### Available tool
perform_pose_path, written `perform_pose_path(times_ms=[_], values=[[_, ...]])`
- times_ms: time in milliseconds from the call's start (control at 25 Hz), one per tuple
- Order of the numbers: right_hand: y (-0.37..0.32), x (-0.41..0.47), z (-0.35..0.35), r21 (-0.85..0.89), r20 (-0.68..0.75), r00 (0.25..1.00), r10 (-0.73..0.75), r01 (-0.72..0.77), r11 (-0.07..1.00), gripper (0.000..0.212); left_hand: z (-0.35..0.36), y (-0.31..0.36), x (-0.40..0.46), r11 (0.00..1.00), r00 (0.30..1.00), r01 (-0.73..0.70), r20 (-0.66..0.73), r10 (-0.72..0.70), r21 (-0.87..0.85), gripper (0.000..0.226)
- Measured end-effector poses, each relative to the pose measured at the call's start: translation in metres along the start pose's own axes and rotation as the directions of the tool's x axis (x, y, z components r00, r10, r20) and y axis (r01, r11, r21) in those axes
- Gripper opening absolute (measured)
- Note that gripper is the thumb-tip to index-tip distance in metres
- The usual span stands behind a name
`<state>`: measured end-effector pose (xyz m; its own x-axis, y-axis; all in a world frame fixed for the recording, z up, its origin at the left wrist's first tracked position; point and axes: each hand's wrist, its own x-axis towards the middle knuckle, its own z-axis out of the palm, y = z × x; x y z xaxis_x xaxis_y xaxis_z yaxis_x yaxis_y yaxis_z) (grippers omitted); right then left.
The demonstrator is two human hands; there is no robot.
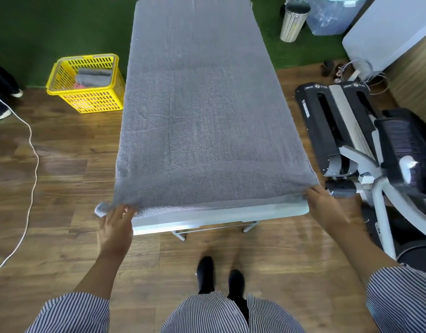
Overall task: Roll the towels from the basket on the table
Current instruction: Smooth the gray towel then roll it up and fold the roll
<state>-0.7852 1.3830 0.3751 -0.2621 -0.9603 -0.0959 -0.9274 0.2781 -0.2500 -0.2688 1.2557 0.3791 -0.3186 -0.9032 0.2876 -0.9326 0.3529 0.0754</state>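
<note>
A large grey towel (202, 104) lies spread flat over the whole table (221, 216), whose pale near edge shows below it. My left hand (115, 224) grips the towel's near left corner, which bunches past the table's corner. My right hand (321, 200) pinches the near right corner at the table's edge. On the floor to the left of the table stands a yellow basket (87, 99) holding folded grey towels (94, 76).
An exercise machine (356, 140) stands close to the table's right side. A white cord (34, 152) runs across the wooden floor on the left. A metal bin (293, 22) and a white appliance (389, 30) stand at the back right. My feet (219, 275) are before the table.
</note>
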Motion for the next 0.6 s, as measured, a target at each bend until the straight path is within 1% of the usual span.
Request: perform_pose_path(times_ms=[40, 120, 240, 360, 440, 520, 600], values=[[-0.002, -0.003, -0.002, 0.01, -0.021, 1.0, -0.008, 0.008, 1.0, 0.024, 0.003, -0.001, -0.002, 0.999, 0.999, -0.036, -0.008, 0.036, -0.022, 0.03], [-0.005, -0.01, -0.005, 0.051, -0.049, 0.999, -0.007, 0.009, 0.999, 0.03, 0.006, -0.002, -0.003, 0.996, 0.999, -0.045, -0.003, 0.045, -0.075, 0.03], [-0.007, -0.012, -0.007, 0.032, 0.009, 1.0, 0.01, -0.01, 0.999, 0.035, 0.004, -0.003, -0.004, 0.994, 0.999, -0.048, 0.01, 0.049, -0.1, 0.028], [-0.008, -0.004, -0.008, 0.041, 0.029, 0.999, 0.031, -0.032, 0.999, 0.029, 0.002, -0.003, -0.002, 0.996, 0.998, -0.059, 0.027, 0.06, -0.06, 0.033], [-0.01, -0.001, -0.011, 0.069, 0.018, 0.997, 0.073, -0.074, 0.995, 0.019, 0.002, -0.005, 0.001, 0.998, 0.998, -0.044, 0.047, 0.046, -0.04, 0.044], [-0.012, -0.001, -0.012, 0.081, -0.005, 0.996, 0.086, -0.085, 0.993, 0.006, 0.001, -0.011, 0.002, 0.998, 0.996, -0.05, 0.074, 0.051, -0.026, 0.049], [-0.013, -0.001, -0.015, 0.057, 0.039, 0.995, 0.092, -0.094, 0.994, 0.005, 0.001, -0.017, 0.003, 0.997, 0.99, -0.077, 0.115, 0.078, -0.008, 0.049]])
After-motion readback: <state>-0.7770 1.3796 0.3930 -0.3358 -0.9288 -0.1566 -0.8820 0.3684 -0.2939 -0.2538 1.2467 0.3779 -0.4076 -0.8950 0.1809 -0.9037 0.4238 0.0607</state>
